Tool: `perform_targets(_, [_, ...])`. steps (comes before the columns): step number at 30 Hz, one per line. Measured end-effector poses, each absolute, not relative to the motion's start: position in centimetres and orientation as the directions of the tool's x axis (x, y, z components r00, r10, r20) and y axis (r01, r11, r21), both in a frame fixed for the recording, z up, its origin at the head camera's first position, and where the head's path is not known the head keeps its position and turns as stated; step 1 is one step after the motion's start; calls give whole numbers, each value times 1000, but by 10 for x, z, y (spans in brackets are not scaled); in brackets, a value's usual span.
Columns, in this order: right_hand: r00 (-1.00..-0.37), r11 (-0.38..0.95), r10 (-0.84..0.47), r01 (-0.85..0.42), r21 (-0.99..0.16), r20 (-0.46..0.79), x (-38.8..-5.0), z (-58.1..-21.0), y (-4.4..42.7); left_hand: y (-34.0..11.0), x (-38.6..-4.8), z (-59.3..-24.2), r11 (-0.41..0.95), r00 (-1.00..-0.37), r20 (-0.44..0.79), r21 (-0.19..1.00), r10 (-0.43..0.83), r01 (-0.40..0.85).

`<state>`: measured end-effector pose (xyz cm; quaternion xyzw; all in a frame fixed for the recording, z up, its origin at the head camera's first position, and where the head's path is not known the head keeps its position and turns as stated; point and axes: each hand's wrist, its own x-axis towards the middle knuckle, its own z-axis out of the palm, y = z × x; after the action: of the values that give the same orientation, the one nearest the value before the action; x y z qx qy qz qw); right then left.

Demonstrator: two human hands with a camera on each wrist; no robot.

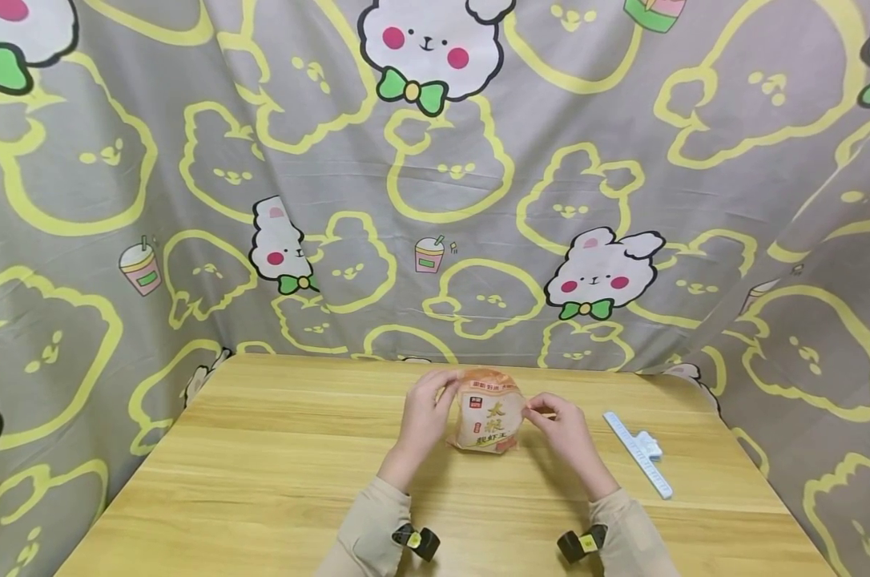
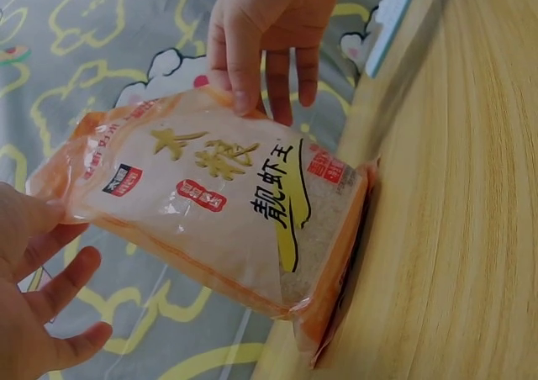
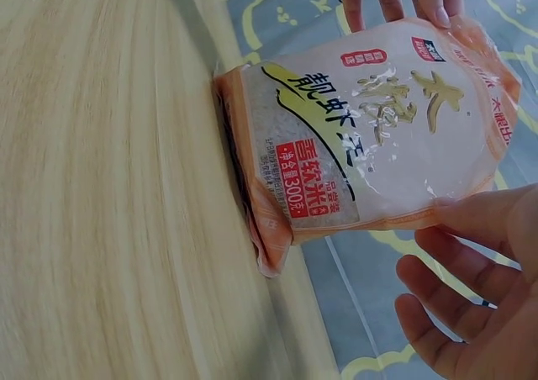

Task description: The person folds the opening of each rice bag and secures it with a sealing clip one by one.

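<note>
A bag of rice with orange edges, a pale front and printed characters stands upright on the wooden table. At its upper left corner my left hand pinches the wrapper between thumb and forefinger. The right hand grips the bag's right edge, its thumb on the front. In the left wrist view, the bag of rice has its bottom on the tabletop, and the other fingers of my left hand are spread apart. Through the right wrist view, rice grains show in a clear window near the bag's bottom.
To the right of the bag, a light blue bag clip shaped like a ruler lies on the wooden table. A grey curtain with cartoon bunnies hangs behind the table and along both sides.
</note>
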<state>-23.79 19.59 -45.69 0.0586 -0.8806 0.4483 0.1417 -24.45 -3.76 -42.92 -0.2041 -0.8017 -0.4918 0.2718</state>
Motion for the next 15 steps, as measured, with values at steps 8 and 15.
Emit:
perform_targets(8, [-956, 589, 12, -229, -775, 292, -239, -456, 198, -36, -245, -430, 393, -797, 600, 720, 59, 571])
perform_targets(15, [-962, 576, 5, -220, -787, 272, -237, -454, 198, -36, -244, -427, 366, -815, 576, 748, 56, 554])
